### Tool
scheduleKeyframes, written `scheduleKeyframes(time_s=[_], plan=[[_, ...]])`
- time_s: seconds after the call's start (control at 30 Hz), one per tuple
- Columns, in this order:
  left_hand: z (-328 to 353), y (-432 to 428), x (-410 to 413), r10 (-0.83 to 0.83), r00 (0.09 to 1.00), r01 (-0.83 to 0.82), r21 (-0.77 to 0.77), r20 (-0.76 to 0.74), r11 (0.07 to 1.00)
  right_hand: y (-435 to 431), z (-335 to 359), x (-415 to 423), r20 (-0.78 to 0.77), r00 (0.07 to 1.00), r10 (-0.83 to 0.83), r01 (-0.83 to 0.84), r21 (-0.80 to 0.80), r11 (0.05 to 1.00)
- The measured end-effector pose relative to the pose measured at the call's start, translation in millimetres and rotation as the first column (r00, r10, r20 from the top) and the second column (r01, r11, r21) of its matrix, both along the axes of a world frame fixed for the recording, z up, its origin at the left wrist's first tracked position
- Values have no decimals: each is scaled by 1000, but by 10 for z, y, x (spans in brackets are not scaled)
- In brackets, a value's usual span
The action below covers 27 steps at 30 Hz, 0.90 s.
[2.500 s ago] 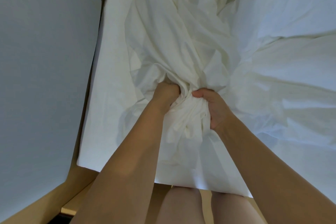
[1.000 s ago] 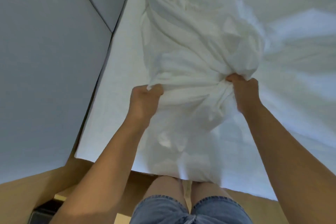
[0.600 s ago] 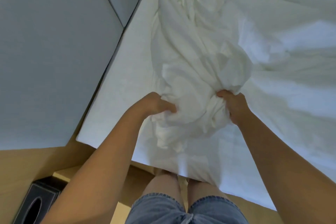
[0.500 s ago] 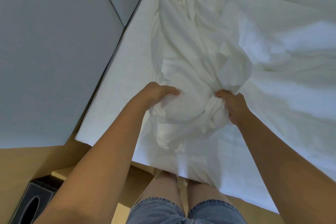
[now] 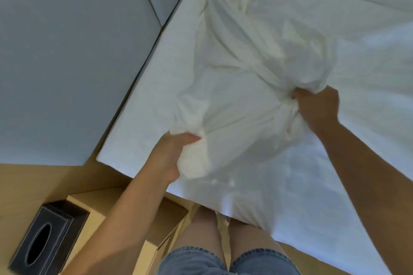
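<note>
Pale wood flooring lies nearest, under bare knees and denim shorts (image 5: 201,261). A wooden tabletop (image 5: 89,201) at the near left bears a black stitched tissue box (image 5: 42,236). Past it comes the bed's (image 5: 145,100) near-left corner, flat and white. The left hand (image 5: 172,156) reaches over the near edge, fingers curled tight into a soft wad of the crumpled white sheet (image 5: 241,100). The right hand (image 5: 317,107), farther in and knuckles up, clenches another gather. Between them the thin, creased fabric stretches slantwise; its long bunched body runs away toward the bed's far edge. Grey padded wall panels (image 5: 67,51) flank the left edge.
</note>
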<state>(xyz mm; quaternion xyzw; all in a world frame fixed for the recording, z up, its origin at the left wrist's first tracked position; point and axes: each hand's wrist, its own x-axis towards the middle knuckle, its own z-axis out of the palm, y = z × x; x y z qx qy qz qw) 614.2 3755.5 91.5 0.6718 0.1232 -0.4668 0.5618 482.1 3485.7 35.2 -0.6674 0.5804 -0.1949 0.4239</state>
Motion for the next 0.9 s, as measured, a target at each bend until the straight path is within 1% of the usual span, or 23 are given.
scheduleKeyframes(time_s=[0.03, 0.07, 0.13, 0.2, 0.23, 0.3, 0.37, 0.4, 0.47, 0.5, 0.53, 0.57, 0.6, 0.63, 0.67, 0.7, 0.77, 0.83, 0.9], plan=[[-61, 182, -122, 9, 999, -9, 18, -37, 1000, -86, -28, -117, -23, 999, -42, 43, 42, 998], [-154, 289, -217, 35, 998, -32, 51, -59, 998, -90, -98, -218, -62, 997, -50, 54, 75, 996], [-383, 334, -298, 49, 998, -45, 144, -26, 989, 120, -367, -364, -115, 993, 26, -10, 136, 991], [-567, 258, -290, -21, 998, 8, 227, 56, 974, 433, -601, -417, -50, 992, 116, -102, 225, 969], [-648, 214, -279, -82, 992, 56, 247, 95, 967, 532, -686, -425, -1, 991, 131, -126, 266, 956], [-797, 147, -282, -185, 970, 135, 285, 156, 949, 554, -769, -431, 39, 996, 79, -87, 326, 941], [-904, 129, -281, -257, 950, 181, 355, 178, 917, 476, -807, -444, 46, 998, 47, -60, 363, 930], [-944, 118, -277, -331, 927, 231, 427, 178, 875, 449, -807, -443, 64, 997, 50, -71, 383, 921], [-1002, 72, -248, -542, 827, 346, 625, 150, 700, 413, -795, -433, 104, 990, 91, -128, 445, 886], [-1003, 9, -222, -618, 767, 346, 700, 171, 624, 380, -794, -431, 121, 987, 109, -154, 492, 857], [-978, -100, -191, -663, 708, 308, 738, 244, 601, 334, -781, -434, 150, 983, 107, -173, 549, 817], [-939, -245, -156, -675, 652, 261, 734, 344, 627, 273, -756, -442, 197, 978, 72, -181, 614, 769], [-894, -436, -109, -659, 608, 231, 695, 443, 681, 192, -730, -445, 252, 968, 15, -186, 671, 718], [-848, -663, -49, -625, 589, 232, 634, 512, 738, 103, -702, -451, 295, 954, -49, -188, 720, 668], [-799, -928, 19, -583, 600, 256, 559, 548, 789, 2, -686, -453, 319, 942, -103, -189, 759, 623], [-770, -1219, 88, -544, 640, 300, 475, 543, 827, -97, -669, -440, 345, 928, -139, -205, 787, 582], [-710, -1798, 193, -528, 716, 399, 353, 456, 846, -289, -635, -349, 430, 889, -159, -291, 796, 531], [-699, -2298, 285, -516, 782, 439, 278, 349, 854, -412, -557, -168, 487, 860, -155, -353, 785, 509], [-708, -2664, 400, -491, 849, 452, 213, 196, 866, -466, -482, 68, 518, 842, -154, -388, 779, 493]])
